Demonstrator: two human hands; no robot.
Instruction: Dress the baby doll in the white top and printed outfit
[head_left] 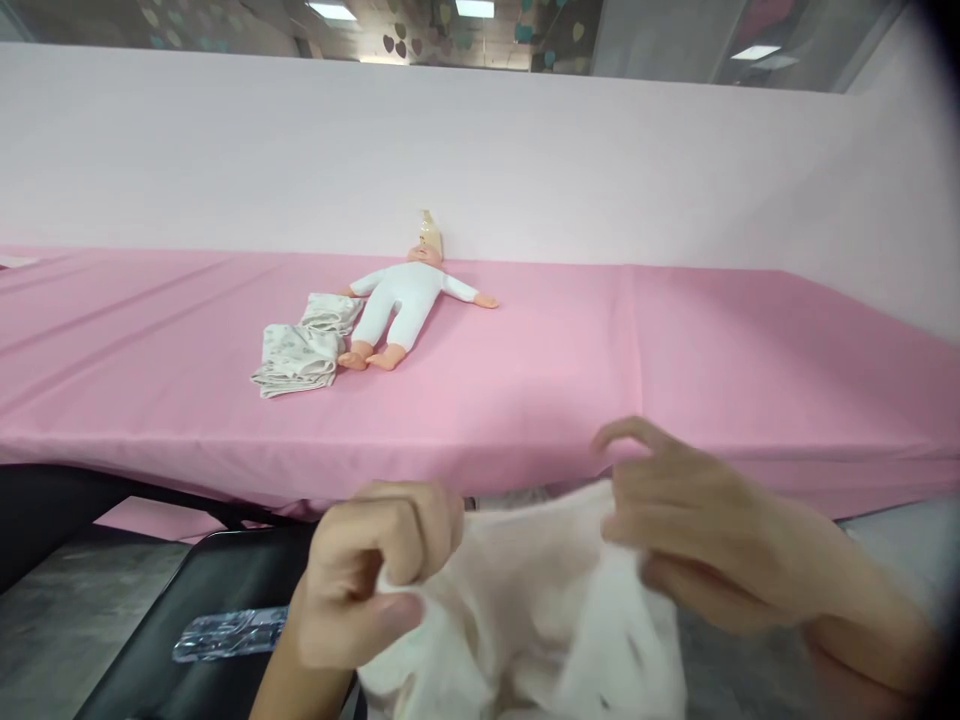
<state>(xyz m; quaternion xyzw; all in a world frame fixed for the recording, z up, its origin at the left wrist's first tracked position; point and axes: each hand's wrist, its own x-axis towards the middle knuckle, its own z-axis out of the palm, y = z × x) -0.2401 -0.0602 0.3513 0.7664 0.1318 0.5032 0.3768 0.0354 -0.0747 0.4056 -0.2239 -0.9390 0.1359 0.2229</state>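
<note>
A whitish cloth (540,590), blurred by motion, hangs between my two hands in front of the table edge; it may be a small garment, but its kind does not show. My left hand (379,570) is closed on its upper left edge, thumb against curled fingers. At the upper right corner, my right hand (690,520) pinches the cloth, with the index finger raised and bent. On the table beyond lies a baby doll (405,295) in a white suit, on its back with arms spread. Folded printed cloths (300,350) lie beside its legs.
A pink sheet (540,350) covers the long table, which runs along a white wall (480,160). Behind the doll's head stands a pale pouch or bottle (430,230). At lower left, a clear plastic package (229,635) rests on a black chair seat (157,640).
</note>
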